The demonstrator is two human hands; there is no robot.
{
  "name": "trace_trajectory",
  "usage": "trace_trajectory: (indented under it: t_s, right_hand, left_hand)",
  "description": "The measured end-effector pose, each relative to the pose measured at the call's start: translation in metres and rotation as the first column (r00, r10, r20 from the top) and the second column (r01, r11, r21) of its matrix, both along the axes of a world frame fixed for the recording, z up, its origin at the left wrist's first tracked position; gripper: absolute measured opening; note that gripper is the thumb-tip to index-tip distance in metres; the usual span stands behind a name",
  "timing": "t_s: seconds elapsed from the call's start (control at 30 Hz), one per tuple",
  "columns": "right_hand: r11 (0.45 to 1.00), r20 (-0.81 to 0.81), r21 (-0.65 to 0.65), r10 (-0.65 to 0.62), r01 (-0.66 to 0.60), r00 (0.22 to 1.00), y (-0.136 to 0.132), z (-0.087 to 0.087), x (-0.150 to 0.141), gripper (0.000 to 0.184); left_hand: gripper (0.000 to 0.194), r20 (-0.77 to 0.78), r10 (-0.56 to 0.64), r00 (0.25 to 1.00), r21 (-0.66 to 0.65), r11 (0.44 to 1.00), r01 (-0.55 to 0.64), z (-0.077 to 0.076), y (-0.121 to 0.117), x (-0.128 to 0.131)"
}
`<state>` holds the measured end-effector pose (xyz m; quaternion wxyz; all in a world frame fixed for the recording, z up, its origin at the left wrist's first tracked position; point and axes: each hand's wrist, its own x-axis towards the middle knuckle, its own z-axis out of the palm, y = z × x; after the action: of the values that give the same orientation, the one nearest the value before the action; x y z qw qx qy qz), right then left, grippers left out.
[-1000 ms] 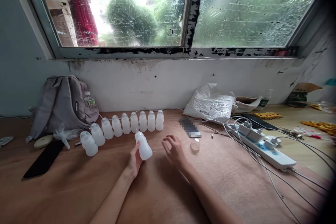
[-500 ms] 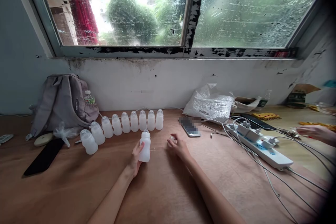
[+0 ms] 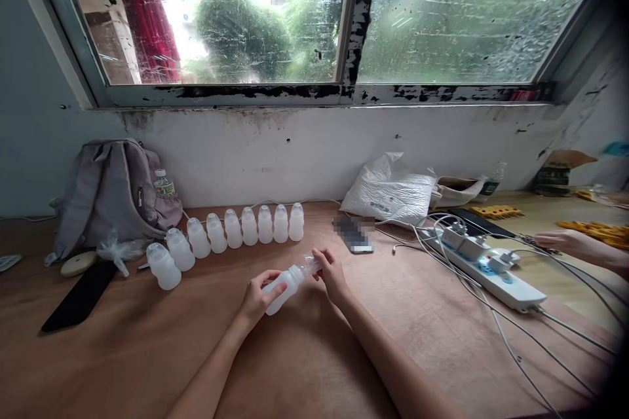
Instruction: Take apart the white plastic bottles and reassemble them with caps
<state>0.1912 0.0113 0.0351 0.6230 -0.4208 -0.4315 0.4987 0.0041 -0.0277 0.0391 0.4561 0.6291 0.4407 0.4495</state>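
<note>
Head view: white bottle (image 3: 288, 285) tilted rightward
Left hand (image 3: 259, 294): gripping its body
Right hand (image 3: 331, 272): pinching clear cap (image 3: 309, 265) at its top

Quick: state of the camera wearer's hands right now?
Left hand: closed around a tilted bottle.
Right hand: closed on a clear cap.

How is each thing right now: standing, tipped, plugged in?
Held bottle: tilted, in left hand
Clear cap: in right hand, at held bottle's top; can't tell if fully on
Nine lined-up bottles: upright
Phone: lying flat
Power strip: plugs inserted
Backpack: upright
Drink bottle: upright, capped
</note>
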Motion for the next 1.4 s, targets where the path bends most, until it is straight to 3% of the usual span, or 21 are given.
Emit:
trace_trajectory:
  t_s: [0.3, 0.67, 0.8, 0.9, 1.03, 1.23, 1.4]
  right_hand:
    - [0.999, 0.247, 0.031, 0.034, -0.043, 0.968, -0.007, 0.001, -0.007, 0.026]
    - [0.991, 0.351, 0.124, 0.002, -0.048, 0.936, -0.026, 0.002, -0.019, 0.018]
    - [0.976, 0.369, 0.214, -0.108, 0.029, 0.923, -0.031, 0.0, -0.024, 0.021]
    - [0.978, 0.362, 0.189, -0.152, 0.088, 0.92, -0.032, -0.004, -0.026, 0.021]
    - [0.987, 0.355, 0.113, -0.151, 0.118, 0.922, -0.032, -0.006, -0.026, 0.018]
    - [0.988, 0.382, 0.109, -0.139, 0.105, 0.914, -0.035, -0.003, -0.023, 0.019]
    - [0.996, 0.308, 0.048, -0.088, 0.077, 0.947, -0.038, 0.002, -0.026, 0.02]
  left_hand:
    - [0.031, 0.164, 0.074, 0.984, -0.147, 0.988, -0.049, 0.0, 0.004, -0.002]
    - [0.028, 0.23, 0.167, 0.959, -0.213, 0.97, -0.118, 0.01, -0.009, 0.007]
    - [0.028, 0.385, 0.377, 0.842, -0.316, 0.911, -0.263, 0.004, -0.015, 0.016]
    - [0.025, 0.436, 0.46, 0.773, -0.351, 0.878, -0.325, 0.0, -0.018, 0.022]
    - [0.026, 0.41, 0.406, 0.817, -0.286, 0.907, -0.308, 0.0, -0.025, 0.027]
    - [0.026, 0.332, 0.386, 0.861, -0.181, 0.922, -0.344, 0.003, -0.037, 0.034]
    - [0.027, 0.263, 0.357, 0.896, -0.118, 0.934, -0.338, 0.006, -0.031, 0.029]
